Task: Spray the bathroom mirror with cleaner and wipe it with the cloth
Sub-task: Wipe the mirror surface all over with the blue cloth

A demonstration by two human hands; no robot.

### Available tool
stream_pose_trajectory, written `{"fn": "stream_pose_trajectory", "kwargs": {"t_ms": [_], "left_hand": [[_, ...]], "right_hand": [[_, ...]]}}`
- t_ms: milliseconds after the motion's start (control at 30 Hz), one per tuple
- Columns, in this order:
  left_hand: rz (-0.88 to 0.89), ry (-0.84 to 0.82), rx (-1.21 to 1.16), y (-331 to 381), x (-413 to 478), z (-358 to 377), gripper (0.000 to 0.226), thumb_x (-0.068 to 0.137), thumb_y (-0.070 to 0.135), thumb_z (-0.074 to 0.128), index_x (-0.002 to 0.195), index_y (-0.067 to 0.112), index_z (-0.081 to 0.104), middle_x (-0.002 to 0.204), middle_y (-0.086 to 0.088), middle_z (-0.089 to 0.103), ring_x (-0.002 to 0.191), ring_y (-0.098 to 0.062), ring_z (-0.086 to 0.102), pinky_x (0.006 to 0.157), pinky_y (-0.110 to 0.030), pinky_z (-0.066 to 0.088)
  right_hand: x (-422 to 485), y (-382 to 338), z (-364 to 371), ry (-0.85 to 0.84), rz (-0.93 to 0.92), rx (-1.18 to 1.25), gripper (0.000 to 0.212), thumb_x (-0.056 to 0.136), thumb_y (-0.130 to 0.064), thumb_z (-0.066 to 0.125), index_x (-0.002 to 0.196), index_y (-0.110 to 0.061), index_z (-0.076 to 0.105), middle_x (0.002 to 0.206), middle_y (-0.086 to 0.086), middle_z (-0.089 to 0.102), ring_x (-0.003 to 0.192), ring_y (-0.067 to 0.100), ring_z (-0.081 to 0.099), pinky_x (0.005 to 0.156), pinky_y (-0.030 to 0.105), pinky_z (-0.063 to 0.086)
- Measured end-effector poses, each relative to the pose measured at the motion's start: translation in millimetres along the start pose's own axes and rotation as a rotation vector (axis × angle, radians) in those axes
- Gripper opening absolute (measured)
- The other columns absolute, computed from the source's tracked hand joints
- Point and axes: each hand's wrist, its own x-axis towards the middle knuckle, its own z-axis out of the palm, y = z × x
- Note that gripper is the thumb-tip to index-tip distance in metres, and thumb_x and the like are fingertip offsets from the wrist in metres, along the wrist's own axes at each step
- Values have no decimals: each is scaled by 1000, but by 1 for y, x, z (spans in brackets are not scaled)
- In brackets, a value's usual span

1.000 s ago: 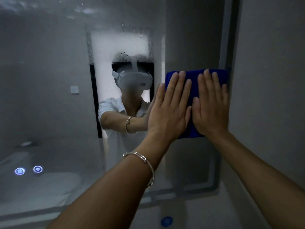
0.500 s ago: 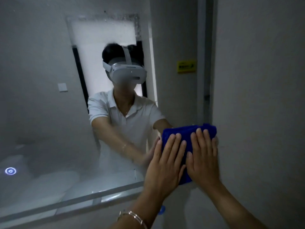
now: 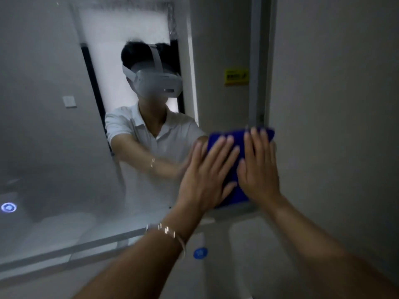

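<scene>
Blue cloth (image 3: 225, 138) pressed flat against mirror (image 3: 54, 147), left hand (image 3: 207, 175) and right hand (image 3: 259, 169) side by side, fingers straight, grip released.

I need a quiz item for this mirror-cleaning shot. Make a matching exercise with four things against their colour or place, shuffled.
Things:
1 cloth
2 bracelet
3 label
4 round light

Descriptions:
A yellow
B dark blue
C silvery, round a wrist
D glowing, far left

Pairs: 1-B, 2-C, 3-A, 4-D
</scene>
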Motion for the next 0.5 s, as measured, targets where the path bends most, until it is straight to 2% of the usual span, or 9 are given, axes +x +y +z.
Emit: {"fn": "stream_pose_trajectory", "kwargs": {"t_ms": [133,267,400,500], "left_hand": [[-107,15,11,-29,35,-22,73,94,56,17,149,11,2,156,-14,-3,144,-29,0,110,-54,-9],[-144,11,-33,-16,15,-15,72,95,53,20,149,8,2,156,-17,3,144,-30,2,113,-53,-1],[-26,-26,-10,4,-29,8,72,96,53,19,148,6,2,153,-18,-4,144,-31,2,113,-53,0],[87,-115,43,25,-68,27,74,95,53,23,146,4,1,151,-20,-8,142,-33,-7,113,-53,-11]], "right_hand": [[63,-10,-20,-17,22,-13,57,95,-22,28,149,-5,16,156,15,19,144,29,11,115,47,5],[42,-14,-6,16,29,-32,54,98,-21,31,148,-4,20,155,18,22,143,30,15,116,45,4],[-20,-15,21,49,35,-50,54,100,-26,24,150,-9,9,154,16,21,144,24,9,117,45,5],[-80,-17,39,19,55,-55,56,101,-29,17,151,-16,-4,155,12,11,146,22,0,117,48,8]]}}
